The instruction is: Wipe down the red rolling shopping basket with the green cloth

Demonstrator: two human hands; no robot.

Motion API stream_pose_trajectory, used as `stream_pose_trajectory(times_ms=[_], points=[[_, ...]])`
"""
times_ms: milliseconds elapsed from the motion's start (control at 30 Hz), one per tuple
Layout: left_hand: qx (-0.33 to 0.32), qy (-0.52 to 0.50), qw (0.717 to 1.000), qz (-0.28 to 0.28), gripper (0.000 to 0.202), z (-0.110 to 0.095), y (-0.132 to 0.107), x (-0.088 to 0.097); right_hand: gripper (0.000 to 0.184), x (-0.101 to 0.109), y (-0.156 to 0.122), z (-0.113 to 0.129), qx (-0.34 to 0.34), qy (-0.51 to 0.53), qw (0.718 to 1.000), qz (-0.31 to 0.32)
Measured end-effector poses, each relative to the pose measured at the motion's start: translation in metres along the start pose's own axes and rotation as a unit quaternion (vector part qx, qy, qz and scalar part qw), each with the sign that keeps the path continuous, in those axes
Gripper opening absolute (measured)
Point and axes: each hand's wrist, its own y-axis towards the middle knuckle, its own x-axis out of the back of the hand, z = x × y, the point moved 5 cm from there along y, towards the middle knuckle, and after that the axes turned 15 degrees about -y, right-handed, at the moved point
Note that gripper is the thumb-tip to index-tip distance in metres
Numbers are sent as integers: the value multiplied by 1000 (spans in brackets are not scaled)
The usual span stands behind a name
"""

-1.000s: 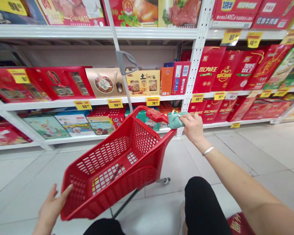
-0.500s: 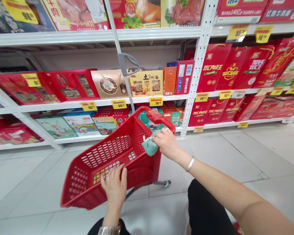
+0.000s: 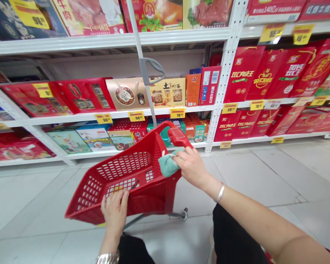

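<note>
A red plastic shopping cart (image 3: 154, 200) with a perforated basket stands at an angle in front of me. My right hand (image 3: 191, 165) grips a pale green cloth (image 3: 168, 165) against the near end of the cart's red handle (image 3: 178, 136). White string or trim shows at the cloth's top edge. On the near rim of the basket lies my left hand (image 3: 116, 207), its fingers hooked over the edge and the tips partly hidden inside. A tall grey pole (image 3: 139, 44) with a grey loop clip rises behind the handle.
White metal shelves (image 3: 181, 36) with boxed goods run across the back. Red gift bags (image 3: 243, 75) line the right bay, above yellow price tags (image 3: 177, 113). A cart wheel (image 3: 184, 213) rests on the grey tiled floor (image 3: 30, 205). My knees in black trousers (image 3: 233, 234) are close below.
My left hand has slid left along the basket's near rim. With the cloth, my right hand has come slightly down at the handle's near end. The cart has turned a little.
</note>
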Motion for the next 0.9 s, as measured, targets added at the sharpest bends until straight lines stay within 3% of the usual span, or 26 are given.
stream_pose_trajectory(times_ms=[133, 233, 333, 467, 567, 700, 900], points=[[-11, 11, 999, -28, 34, -6, -8, 4, 27, 11, -17, -25, -36, -30, 989, -140], [-10, 22, 1000, -14, 33, -18, -13, -1, 29, 25, -25, -21, -66, -23, 978, -194], [-3, 36, 999, -26, 35, -31, -17, -6, 24, 33, -28, 19, -39, 19, 979, -198], [-7, 30, 999, -10, 35, -41, -21, -13, 18, 18, -31, 90, 58, 50, 984, -161], [-16, 11, 1000, 13, 34, -44, -22, -16, 16, -2, -36, 109, 71, 47, 988, -128], [-8, 0, 1000, 16, 34, -43, -21, -12, 17, -10, -43, 87, 51, 31, 991, -117], [11, -10, 1000, 17, 31, -40, -20, -5, 22, 1, -42, 16, -29, -27, 994, -105]])
